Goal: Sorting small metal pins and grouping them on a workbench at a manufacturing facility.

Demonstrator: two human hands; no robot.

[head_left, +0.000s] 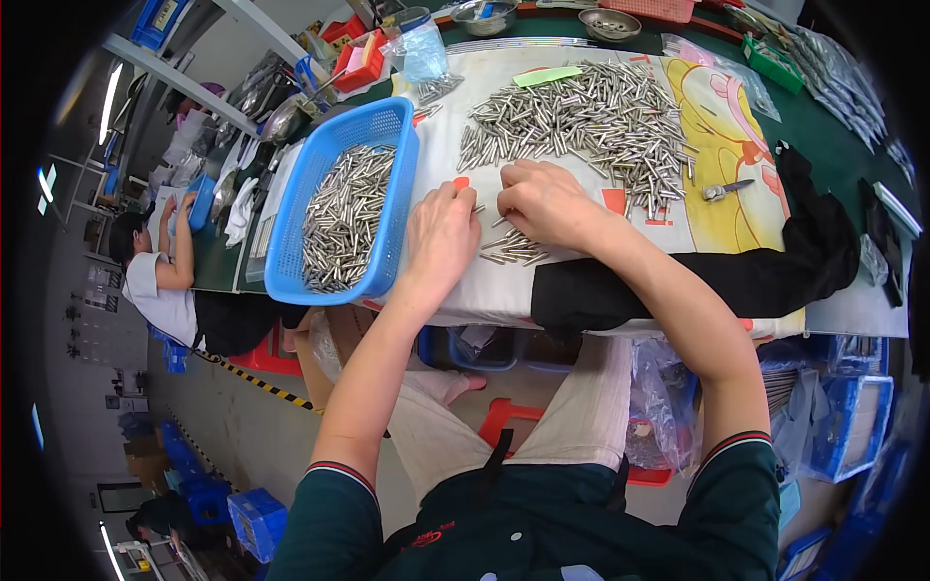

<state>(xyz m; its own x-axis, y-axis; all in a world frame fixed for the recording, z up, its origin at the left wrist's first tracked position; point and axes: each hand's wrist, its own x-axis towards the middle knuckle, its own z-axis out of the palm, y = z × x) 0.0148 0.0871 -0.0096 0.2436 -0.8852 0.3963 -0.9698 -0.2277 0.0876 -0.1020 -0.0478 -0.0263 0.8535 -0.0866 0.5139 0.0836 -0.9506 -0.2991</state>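
Note:
Between the blue basket and the big heap, my left hand (444,232) rests low over the cloth with its fingers curled together. A short silvery metal pin (479,208) shows at its fingertips. To its right, my right hand (547,203) is closed in a pinch, knuckles up; whatever its fingertips hold is hidden. Several loose pins (515,249) lie on the cloth just below it. A large heap of similar pins (581,116) spreads beyond my hands, with a green slip (546,76) on top. More pins (351,218) fill much of the blue plastic basket (410,145) at left.
A black sleeve-like cloth (707,281) lies along the near table edge under my right forearm. A small metal tool (727,190) sits right of the heap. Farther back are a plastic bag (421,53), a red bin (360,63) and metal bowls (610,24). Another person (160,266) sits at far left.

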